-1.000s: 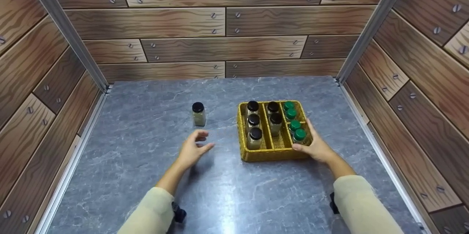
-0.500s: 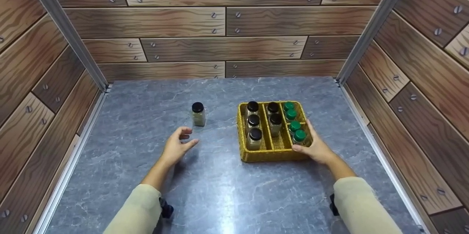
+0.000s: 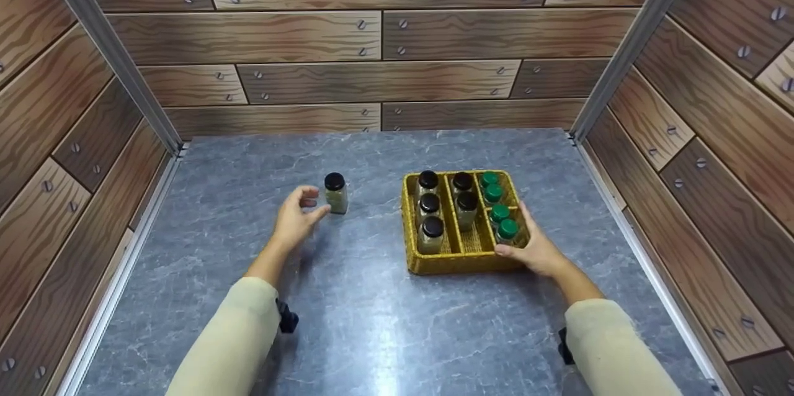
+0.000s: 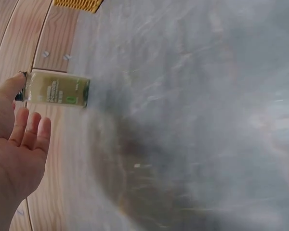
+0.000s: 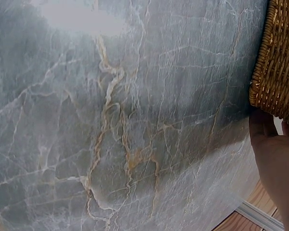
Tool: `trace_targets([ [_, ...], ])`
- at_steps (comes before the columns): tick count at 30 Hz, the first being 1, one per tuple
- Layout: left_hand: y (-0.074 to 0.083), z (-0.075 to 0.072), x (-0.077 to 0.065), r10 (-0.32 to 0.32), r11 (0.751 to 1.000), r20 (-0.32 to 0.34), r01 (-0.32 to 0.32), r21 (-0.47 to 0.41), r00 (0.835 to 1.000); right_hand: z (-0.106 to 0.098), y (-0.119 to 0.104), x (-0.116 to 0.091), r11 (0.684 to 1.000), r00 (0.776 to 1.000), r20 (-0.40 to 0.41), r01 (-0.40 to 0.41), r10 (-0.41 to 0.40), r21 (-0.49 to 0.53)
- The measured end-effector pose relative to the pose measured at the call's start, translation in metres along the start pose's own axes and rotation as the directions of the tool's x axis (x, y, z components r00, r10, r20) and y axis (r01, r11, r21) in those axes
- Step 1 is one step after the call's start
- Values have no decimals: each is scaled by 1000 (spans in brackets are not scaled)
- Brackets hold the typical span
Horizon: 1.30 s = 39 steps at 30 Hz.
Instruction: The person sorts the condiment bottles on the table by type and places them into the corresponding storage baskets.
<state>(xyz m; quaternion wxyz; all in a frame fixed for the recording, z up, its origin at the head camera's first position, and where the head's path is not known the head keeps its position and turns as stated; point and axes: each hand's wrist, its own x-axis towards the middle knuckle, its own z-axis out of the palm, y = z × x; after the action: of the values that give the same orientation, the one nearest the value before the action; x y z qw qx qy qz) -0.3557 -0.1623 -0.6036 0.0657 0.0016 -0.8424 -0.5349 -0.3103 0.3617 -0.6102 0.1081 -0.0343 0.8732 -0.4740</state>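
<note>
A spice jar with a black lid (image 3: 335, 193) stands upright on the table, left of a wicker basket (image 3: 459, 262). My left hand (image 3: 298, 216) is just left of this jar, thumb and fingers spread apart with nothing held. In the left wrist view the jar (image 4: 58, 89) shows a greenish-brown filling and a printed label; the thumb overlaps its lid, and I cannot tell whether they touch. My right hand (image 3: 538, 252) holds the basket's front right corner, thumb at the front rim and fingers along the right side. In the right wrist view, the wicker wall (image 5: 282, 62) partly hides those fingers.
Dividers split the basket. Black-lidded jars (image 3: 430, 203) fill its left compartment, two more (image 3: 466, 202) stand in the middle one, and green-lidded jars (image 3: 499, 213) occupy the right ones. Wood-patterned walls (image 3: 384, 85) with metal corner posts (image 3: 639, 30) enclose the grey marbled table (image 3: 372, 321).
My left hand first drew back leftward, then moved forward to the side of the lone jar. My right hand and the basket have stayed in place.
</note>
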Motion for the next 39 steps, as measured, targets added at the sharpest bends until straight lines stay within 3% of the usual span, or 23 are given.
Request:
trace_targets([
  [6,11,-4,19,-5,997,-3,5,72,1000,1,0,-1,1000,1000,0,9,-9,3],
  [14,21,-2,38,-3,990,69,-7,141,998,0,-1,-2,1000,1000,-2,-21,21,-19],
  [24,26,5,48,-35,987,195,4,161,980,1,-2,-3,999,1000,-2,13,-13,43],
  [39,27,6,55,-50,957,210,-13,289,976,1,-1,-2,1000,1000,0,-19,19,17],
])
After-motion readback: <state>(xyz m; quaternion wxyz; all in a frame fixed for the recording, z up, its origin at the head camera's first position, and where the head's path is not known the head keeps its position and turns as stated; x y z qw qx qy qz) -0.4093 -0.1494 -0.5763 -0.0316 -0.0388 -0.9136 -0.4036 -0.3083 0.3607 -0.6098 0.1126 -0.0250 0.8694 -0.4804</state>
